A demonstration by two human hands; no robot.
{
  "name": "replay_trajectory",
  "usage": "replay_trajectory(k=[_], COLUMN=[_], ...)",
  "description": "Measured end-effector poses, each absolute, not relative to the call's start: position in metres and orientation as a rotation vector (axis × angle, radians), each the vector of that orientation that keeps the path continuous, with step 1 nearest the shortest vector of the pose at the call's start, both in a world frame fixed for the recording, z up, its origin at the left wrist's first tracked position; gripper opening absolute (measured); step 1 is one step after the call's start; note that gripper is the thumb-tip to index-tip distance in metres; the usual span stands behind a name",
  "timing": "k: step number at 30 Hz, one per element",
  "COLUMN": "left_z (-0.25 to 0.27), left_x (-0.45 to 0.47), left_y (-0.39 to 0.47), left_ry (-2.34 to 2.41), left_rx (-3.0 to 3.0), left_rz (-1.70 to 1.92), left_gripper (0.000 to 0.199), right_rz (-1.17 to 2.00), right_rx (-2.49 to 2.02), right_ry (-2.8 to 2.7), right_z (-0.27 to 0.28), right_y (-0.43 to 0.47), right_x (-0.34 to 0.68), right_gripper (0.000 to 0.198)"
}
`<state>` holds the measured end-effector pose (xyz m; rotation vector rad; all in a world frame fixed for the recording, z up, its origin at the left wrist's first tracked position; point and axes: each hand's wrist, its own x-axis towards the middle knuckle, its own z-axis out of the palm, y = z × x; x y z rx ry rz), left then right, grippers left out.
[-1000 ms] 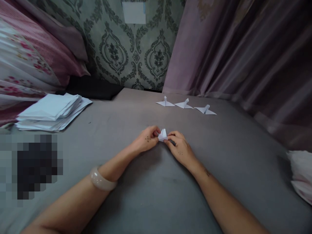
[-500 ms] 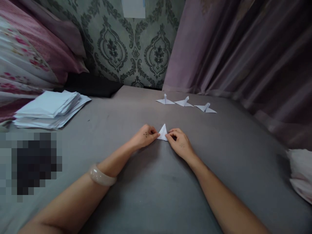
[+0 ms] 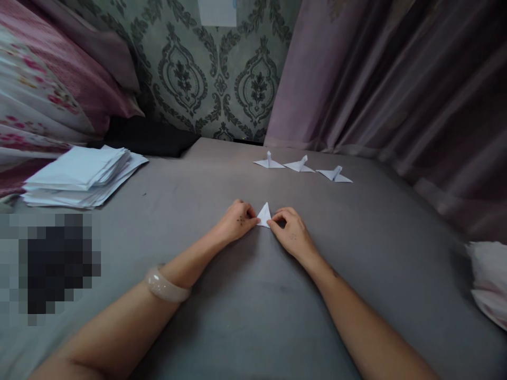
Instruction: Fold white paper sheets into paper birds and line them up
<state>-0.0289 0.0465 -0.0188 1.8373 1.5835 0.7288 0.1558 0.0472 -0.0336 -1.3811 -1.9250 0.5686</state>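
A small folded white paper triangle point(image 3: 265, 215) points away from me, held between my two hands just above or on the grey surface; I cannot tell which. Its left lower corner is pinched by the thumb and fingers of my left hand point(image 3: 240, 218). My right hand point(image 3: 291, 228) is closed on the right lower corner in the same kind of pinch, its fingers curled. A pale bangle point(image 3: 168, 285) circles my left wrist. Farther off, three folded paper birds point(image 3: 269, 160) with spread wings and raised necks stand in a row.
A stack of white paper sheets point(image 3: 77, 171) lies at the left on the grey cloth surface point(image 3: 245, 316). Behind it is a flat black item point(image 3: 154, 138). Purple curtains point(image 3: 309, 79) hang at the right, and white crumpled fabric point(image 3: 489, 274) lies at the right edge.
Both hands have drawn slightly closer together on the paper triangle. The paper birds and the stack have not moved.
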Motion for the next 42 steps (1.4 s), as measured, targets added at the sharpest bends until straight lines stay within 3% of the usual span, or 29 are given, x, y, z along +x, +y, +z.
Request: replay_trajectory(k=[20, 42], left_z=[-0.023, -0.017], left_x=[-0.033, -0.030], left_y=[0.049, 0.051], left_ry=[1.491, 1.242], left_rx=[1.797, 1.549], left_rz=[0.722, 0.729], left_gripper=[0.029, 0.017], right_rz=[0.689, 0.807], right_rx=[-1.305, -1.408], right_ry=[-1.903, -1.891], right_z=[-0.033, -0.039], right_y=[0.043, 0.054], right_x=[0.156, 0.165], right_gripper=[0.027, 0.038])
